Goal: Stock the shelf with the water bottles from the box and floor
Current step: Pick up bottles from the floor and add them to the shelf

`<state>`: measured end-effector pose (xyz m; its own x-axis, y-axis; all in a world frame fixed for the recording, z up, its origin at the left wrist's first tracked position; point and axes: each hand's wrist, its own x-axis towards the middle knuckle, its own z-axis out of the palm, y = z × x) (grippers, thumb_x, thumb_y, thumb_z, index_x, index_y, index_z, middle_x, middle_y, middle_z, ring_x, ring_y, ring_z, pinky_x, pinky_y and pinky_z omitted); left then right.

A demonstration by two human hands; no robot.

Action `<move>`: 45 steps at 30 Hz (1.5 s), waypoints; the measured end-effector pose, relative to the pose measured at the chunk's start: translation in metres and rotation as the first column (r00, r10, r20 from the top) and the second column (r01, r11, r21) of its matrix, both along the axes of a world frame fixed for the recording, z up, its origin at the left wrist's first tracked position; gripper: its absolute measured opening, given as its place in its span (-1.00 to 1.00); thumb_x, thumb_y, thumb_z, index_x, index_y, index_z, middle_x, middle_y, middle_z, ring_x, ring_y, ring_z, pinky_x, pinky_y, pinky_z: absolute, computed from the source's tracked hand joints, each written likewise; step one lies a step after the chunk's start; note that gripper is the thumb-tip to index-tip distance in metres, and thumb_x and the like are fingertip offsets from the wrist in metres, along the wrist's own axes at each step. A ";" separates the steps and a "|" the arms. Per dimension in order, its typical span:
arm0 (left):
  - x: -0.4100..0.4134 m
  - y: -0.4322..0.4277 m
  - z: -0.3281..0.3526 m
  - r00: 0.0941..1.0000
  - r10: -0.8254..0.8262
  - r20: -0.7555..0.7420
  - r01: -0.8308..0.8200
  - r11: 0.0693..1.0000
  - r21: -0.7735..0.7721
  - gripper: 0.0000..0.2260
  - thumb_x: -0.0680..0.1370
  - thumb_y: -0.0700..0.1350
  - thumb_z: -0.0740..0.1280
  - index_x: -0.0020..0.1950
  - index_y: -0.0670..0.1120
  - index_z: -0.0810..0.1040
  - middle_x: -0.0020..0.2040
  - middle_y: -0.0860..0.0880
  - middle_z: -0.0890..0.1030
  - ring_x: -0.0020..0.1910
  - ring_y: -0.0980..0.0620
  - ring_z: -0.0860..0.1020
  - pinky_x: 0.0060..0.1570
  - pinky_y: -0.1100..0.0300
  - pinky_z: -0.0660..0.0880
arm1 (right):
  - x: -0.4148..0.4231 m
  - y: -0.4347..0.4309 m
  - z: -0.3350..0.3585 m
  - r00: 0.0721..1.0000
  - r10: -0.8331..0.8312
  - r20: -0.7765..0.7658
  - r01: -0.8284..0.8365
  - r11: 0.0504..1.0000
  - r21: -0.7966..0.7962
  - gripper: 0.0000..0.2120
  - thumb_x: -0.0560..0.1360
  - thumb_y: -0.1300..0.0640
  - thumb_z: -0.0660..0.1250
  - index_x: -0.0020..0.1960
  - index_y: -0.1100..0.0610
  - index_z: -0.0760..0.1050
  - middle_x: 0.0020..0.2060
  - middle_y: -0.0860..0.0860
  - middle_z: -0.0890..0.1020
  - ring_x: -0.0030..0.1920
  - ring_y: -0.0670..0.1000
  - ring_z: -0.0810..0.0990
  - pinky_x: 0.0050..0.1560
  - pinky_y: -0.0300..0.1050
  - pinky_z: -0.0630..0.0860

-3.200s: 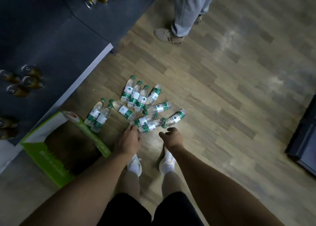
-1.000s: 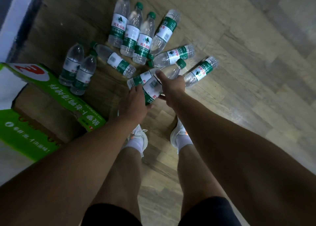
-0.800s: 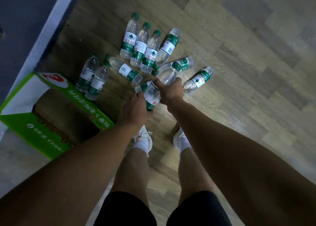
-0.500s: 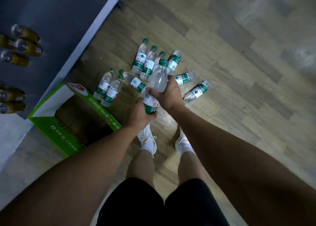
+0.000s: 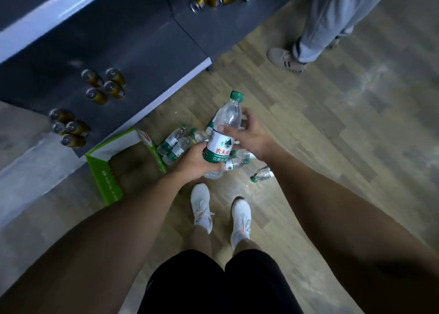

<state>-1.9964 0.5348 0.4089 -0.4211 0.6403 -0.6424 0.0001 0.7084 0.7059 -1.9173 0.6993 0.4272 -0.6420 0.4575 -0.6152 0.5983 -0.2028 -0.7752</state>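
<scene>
- The held water bottle (image 5: 222, 140) is lifted clear of the floor between the two hands, its long axis running away from the person and leaning slightly to the right, with the green cap (image 5: 237, 95) at the far end and the base nearest the person.
- The left hand (image 5: 196, 160) is wrapped around the lower part of this bottle, fingers curled over the green band of the label, forearm reaching in from the lower left.
- The right hand (image 5: 249, 135) grips the upper part just above the label, thumb lying across the front and the fingers curled behind; its forearm comes in from the lower right.
- Whether a second bottle sits behind the first in the right hand cannot be told.
- Beneath and just beyond the hands, the other water bottles (image 5: 177, 143) lie flat on the wooden floor (image 5: 320, 135), one more lying just right of the left hand, under the right forearm.
- To the left of the left hand sits the open green box (image 5: 107, 173), and beyond it the dark shelf (image 5: 123, 42) carrying gold cans (image 5: 104, 85).
</scene>
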 end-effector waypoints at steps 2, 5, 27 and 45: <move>0.003 -0.001 0.017 1.000 0.015 0.011 -0.015 1.000 0.017 -0.65 0.39 -0.12 0.53 0.14 0.04 0.55 0.02 0.11 0.66 0.04 0.16 0.60 0.07 0.14 0.54 | -0.001 -0.002 0.020 0.999 0.033 -0.031 -0.032 0.999 0.042 -0.19 0.14 -0.23 0.58 0.27 -0.05 0.33 0.12 -0.01 0.62 0.09 0.02 0.65 0.01 0.16 0.64; 0.010 -0.004 0.041 0.998 0.068 -0.013 -0.067 0.997 0.032 -0.64 0.42 -0.15 0.50 0.17 -0.01 0.52 0.03 0.08 0.63 0.06 0.14 0.59 -0.04 0.28 0.48 | -0.003 -0.007 0.051 0.995 0.077 -0.071 -0.066 0.987 0.148 -0.30 0.20 -0.17 0.57 0.21 -0.04 0.33 0.04 -0.10 0.60 0.04 -0.02 0.64 -0.07 0.15 0.65; -0.014 -0.084 0.239 0.499 0.435 -0.750 -0.387 0.886 0.256 -0.43 0.36 0.13 0.52 0.22 -0.14 0.44 0.13 -0.11 0.56 0.10 -0.13 0.57 0.00 0.01 0.52 | -0.090 -0.121 0.306 0.840 0.489 -0.237 -0.198 0.681 0.705 -0.40 0.34 -0.09 0.54 0.25 -0.01 0.33 0.12 0.02 0.61 0.10 0.07 0.60 0.08 0.05 0.57; -0.174 -0.258 0.353 0.304 0.580 -0.756 -0.445 0.788 0.425 -0.52 0.34 0.11 0.52 0.13 -0.07 0.47 0.00 0.01 0.54 -0.01 -0.03 0.56 -0.05 0.06 0.52 | -0.253 -0.298 0.419 0.704 0.580 -0.409 -0.133 0.674 0.727 -0.34 0.25 -0.14 0.56 0.25 -0.10 0.35 0.10 -0.08 0.62 0.10 -0.02 0.60 0.09 0.05 0.58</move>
<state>-2.1708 0.2773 0.7623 -0.9541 0.1274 0.2710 0.2794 0.7045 0.6524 -2.1704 0.4012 0.8459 -0.9421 0.2175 0.2554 -0.0919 0.5649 -0.8200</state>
